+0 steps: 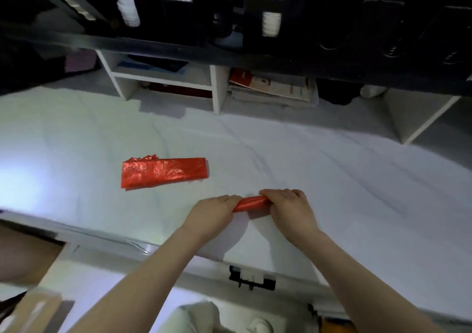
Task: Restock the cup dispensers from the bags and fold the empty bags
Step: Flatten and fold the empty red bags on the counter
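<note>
both hands are on a small red rolled bag near the front edge of the white surface. the left hand grips one end of the roll, with its fingers curled round it. the right hand grips the other end, with its fingers bent over the top. only the middle of the roll shows between the two hands. the roll lies low, on or just over the cloth; i cannot tell which.

a flat bag, red too, lies folded on the surface, farther back and to the left, well apart from the hands. its left end is a bit crumpled.

at the back stands a white shelf with papers in one box. above it, in the dark, stacks of white cups sit in a black rack.
</note>
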Available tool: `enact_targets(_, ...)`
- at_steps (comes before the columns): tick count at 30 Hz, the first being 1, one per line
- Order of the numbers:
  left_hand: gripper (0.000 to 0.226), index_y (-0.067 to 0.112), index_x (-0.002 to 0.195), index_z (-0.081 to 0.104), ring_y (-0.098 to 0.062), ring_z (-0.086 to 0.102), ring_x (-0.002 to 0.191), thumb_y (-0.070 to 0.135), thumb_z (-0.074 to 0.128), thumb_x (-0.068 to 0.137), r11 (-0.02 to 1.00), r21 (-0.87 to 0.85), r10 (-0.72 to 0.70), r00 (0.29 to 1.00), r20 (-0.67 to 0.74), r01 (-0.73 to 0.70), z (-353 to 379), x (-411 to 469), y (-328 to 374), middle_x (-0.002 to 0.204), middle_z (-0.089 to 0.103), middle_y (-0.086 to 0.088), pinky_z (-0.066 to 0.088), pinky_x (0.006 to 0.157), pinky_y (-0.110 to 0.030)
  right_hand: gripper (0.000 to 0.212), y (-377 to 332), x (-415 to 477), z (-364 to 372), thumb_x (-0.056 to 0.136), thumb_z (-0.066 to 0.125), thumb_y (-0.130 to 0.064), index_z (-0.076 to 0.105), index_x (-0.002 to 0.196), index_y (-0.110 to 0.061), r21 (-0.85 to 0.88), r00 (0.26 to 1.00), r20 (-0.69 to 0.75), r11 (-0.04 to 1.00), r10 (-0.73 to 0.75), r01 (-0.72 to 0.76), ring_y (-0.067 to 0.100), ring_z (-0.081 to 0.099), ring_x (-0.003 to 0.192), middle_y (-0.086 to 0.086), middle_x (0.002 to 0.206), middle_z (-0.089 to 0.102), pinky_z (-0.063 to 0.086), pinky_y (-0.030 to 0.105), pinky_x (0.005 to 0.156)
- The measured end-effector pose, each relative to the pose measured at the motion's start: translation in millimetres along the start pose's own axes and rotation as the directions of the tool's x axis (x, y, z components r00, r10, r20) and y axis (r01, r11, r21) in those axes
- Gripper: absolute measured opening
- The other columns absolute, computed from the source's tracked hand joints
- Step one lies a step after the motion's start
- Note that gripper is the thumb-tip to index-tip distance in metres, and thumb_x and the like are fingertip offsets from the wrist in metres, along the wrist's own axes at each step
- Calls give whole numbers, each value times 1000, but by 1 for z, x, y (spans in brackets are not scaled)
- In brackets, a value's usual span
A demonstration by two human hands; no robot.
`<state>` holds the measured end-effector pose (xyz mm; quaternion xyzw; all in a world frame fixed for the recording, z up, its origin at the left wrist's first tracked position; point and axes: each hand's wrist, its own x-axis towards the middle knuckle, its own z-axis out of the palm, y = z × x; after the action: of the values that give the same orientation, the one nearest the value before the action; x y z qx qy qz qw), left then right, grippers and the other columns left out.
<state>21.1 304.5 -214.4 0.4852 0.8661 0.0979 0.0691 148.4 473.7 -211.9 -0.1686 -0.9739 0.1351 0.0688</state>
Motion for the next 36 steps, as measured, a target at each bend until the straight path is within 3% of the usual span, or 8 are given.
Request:
enact_targets(5,43,37,130,51,-31,63,100,19,48,91,967,-111,-242,960,-140,227,-54,-31,-75,116,67,-4,48,77,-35,50,-50,38,-6,95,54,-24,40,143,-20,44,987,-127,994,-99,105,21,35,138,1,148,41,22,37,113)
enact_targets(11,42,27,128,56,-35,64,92,13,55,88,939,-216,-322,905,-279,267,-100,-67,-177,105,71,-5,43,69,-33,70,-121,96,7,95,51,-35,11,151,-30,25,990,-74,992,-119,121,13,12,146,-6,159,13,9,26,113)
enact_targets(16,47,30,128,51,-31,66,86,11,56,86,884,-346,-431,837,-337,316,-119,-89,-249,86,73,2,48,67,-35,70,-181,137,38,87,60,-42,24,147,-39,9,963,148,974,-223,224,19,14,145,-4,159,17,22,38,114)
enact_targets(20,54,32,131,46,-22,65,88,7,50,83,863,-403,-437,850,-295,304,-126,-90,-281,82,71,9,51,71,-37,79,-197,144,65,84,57,-55,16,149,-38,-83,932,338,982,-132,170,20,15,145,-6,159,15,20,45,115)
enact_targets(23,55,36,129,45,-19,66,87,7,47,82,842,-454,-428,872,-237,290,-125,-86,-291,74,70,18,50,71,-34,66,-198,137,77,91,48,-50,19,149,-37,-115,964,263,990,-47,80,20,23,142,-3,157,23,24,42,114)
enact_targets(28,66,35,139,33,-28,64,89,7,47,80,863,-461,-344,908,-237,207,-118,-75,-287,85,72,11,45,69,-33,55,-204,114,78,92,41,-14,34,144,-31,-142,990,120,988,72,-55,25,54,115,3,137,52,47,37,92)
enact_targets(33,69,38,139,28,-27,65,89,5,46,80,889,-450,-243,923,-297,89,-122,-53,-255,82,71,14,42,67,-32,43,-200,86,47,86,39,-19,49,121,-42,-15,972,-42,972,233,-234,22,62,85,-6,97,67,50,32,72)
enact_targets(36,72,45,139,22,-14,68,80,5,47,84,894,-445,-129,926,-354,-46,-138,-36,-221,84,70,16,46,64,-30,33,-189,67,14,85,45,-22,58,110,-39,105,939,-148,949,312,-299,16,58,99,-9,107,61,49,33,79)
